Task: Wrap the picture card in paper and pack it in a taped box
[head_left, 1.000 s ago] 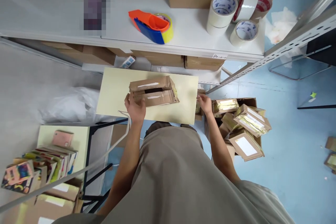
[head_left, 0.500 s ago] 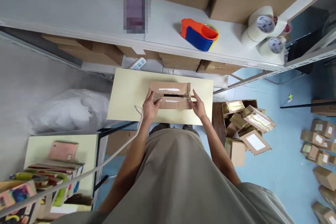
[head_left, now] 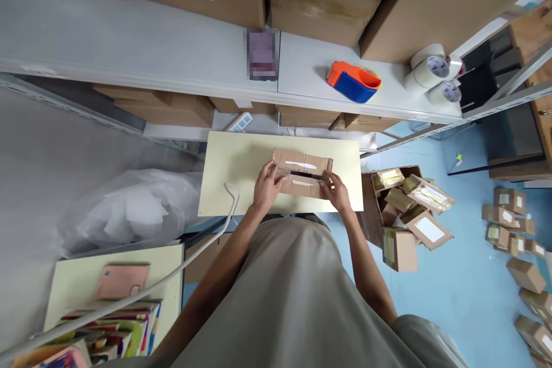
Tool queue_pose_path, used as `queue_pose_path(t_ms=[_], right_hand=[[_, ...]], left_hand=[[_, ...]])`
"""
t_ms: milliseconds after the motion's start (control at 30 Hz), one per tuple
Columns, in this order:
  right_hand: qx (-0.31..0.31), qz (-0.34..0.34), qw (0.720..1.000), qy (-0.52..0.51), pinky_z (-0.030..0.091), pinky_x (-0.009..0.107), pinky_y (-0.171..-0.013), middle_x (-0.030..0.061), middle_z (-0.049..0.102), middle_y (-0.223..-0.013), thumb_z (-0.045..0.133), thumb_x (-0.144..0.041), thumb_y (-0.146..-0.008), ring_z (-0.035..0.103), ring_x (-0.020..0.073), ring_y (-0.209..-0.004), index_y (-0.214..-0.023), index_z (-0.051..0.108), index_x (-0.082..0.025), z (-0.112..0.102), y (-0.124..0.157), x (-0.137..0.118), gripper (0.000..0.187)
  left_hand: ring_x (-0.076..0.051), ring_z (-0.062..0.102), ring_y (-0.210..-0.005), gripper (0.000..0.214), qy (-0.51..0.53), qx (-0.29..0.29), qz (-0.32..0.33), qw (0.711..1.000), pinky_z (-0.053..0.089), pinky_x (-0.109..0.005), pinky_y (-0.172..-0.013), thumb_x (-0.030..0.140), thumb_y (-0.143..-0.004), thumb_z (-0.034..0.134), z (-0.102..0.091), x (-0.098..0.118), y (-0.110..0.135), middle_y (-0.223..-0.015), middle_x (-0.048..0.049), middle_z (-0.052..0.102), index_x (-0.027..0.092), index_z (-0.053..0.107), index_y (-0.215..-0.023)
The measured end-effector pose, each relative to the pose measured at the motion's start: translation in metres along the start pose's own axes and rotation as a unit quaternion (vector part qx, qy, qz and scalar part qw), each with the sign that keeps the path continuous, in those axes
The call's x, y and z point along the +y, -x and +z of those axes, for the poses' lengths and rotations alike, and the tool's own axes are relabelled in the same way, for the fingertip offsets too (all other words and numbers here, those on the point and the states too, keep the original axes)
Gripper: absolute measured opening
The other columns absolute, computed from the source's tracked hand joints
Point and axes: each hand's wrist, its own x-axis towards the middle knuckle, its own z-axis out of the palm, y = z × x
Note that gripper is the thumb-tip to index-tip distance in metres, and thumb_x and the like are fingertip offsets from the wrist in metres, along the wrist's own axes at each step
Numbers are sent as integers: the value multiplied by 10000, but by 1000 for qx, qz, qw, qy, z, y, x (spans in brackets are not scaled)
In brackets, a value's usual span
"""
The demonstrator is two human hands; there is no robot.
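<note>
A small brown cardboard box (head_left: 302, 172) lies on a pale yellow table (head_left: 233, 167), its top flaps nearly closed with a dark slit between them. My left hand (head_left: 266, 187) presses on the box's left end, fingers curled over the flap. At the right end my right hand (head_left: 337, 192) grips the corner. Both hands hold the box between them. A white cable (head_left: 207, 241) runs off the table's front edge beside my left arm.
A grey shelf (head_left: 129, 52) behind the table carries an orange and blue tape dispenser (head_left: 353, 77), tape rolls (head_left: 433, 72) and big cartons. An open carton of small boxes (head_left: 405, 207) sits on the blue floor at right. Books (head_left: 107, 328) and a plastic bag (head_left: 129, 207) lie left.
The box was tilted and held by the left hand alone; it now lies flat with both hands on its ends. My right hand came in from the table's edge. The view shifted.
</note>
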Motion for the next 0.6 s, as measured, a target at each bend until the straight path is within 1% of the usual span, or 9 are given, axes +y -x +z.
queue_pose_path(t_ms=[67, 167, 233, 300, 367, 467, 533, 600], right_hand=[[-2, 1, 1000, 18, 673, 460, -918, 158, 603, -1582, 597, -481, -1048, 759, 307, -1111, -1576, 592, -265, -5, -1, -2, 571], [4, 18, 999, 49, 670, 496, -925, 169, 570, -1624, 623, -490, -1028, 770, 315, -1073, -1547, 619, -260, -17, -8, -7, 568], [38, 5, 996, 75, 642, 544, -1001, 188, 571, -1620, 614, -508, -1030, 748, 349, -1169, -1528, 630, -239, -32, -19, -15, 567], [98, -42, 989, 100, 570, 584, -1125, 206, 602, -1579, 587, -517, -1048, 667, 376, -1339, -1525, 625, -209, -56, -38, -30, 569], [162, -100, 974, 121, 494, 591, -1209, 213, 622, -1547, 567, -518, -1065, 590, 371, -1438, -1544, 597, -192, -85, -62, -52, 580], [227, -164, 947, 157, 456, 576, -1227, 202, 595, -1570, 553, -504, -1080, 552, 354, -1459, -1594, 525, -203, -131, -106, -90, 597], [238, -187, 934, 192, 442, 572, -1217, 208, 582, -1577, 556, -470, -1080, 533, 360, -1461, -1609, 492, -195, -154, -137, -113, 600], [235, -188, 927, 225, 434, 572, -1195, 229, 604, -1540, 583, -420, -1064, 551, 377, -1417, -1590, 496, -165, -166, -168, -129, 591]], left_hand=[[-355, 615, -1443, 459, 5, -2, -1, 1000, 527, -498, -1229, 301, -989, 738, 0, 1, 3, -1569, -184, 585, 199, 665, -1431], [-362, 620, -1430, 432, 11, 2, -1, 1000, 533, -521, -1218, 293, -972, 752, -5, 5, 1, -1551, -181, 594, 204, 689, -1390], [-372, 613, -1429, 382, 15, 23, 9, 1000, 526, -552, -1218, 296, -972, 747, -13, 12, -9, -1524, -183, 612, 206, 715, -1342], [-366, 614, -1421, 317, 25, 54, 37, 998, 523, -560, -1215, 303, -997, 712, -23, 26, -27, -1496, -178, 634, 211, 735, -1300], [-338, 631, -1398, 273, 43, 86, 78, 992, 531, -535, -1209, 302, -1034, 657, -37, 47, -52, -1477, -164, 653, 218, 744, -1278], [-281, 665, -1346, 253, 71, 126, 134, 980, 548, -481, -1188, 273, -1068, 591, -60, 88, -92, -1453, -126, 677, 239, 747, -1264], [-263, 681, -1316, 218, 84, 156, 166, 970, 555, -470, -1171, 250, -1071, 583, -73, 117, -115, -1417, -108, 701, 242, 757, -1201], [-253, 683, -1306, 159, 94, 178, 196, 960, 553, -464, -1166, 225, -1056, 609, -83, 144, -132, -1378, -95, 722, 239, 762, -1096]])
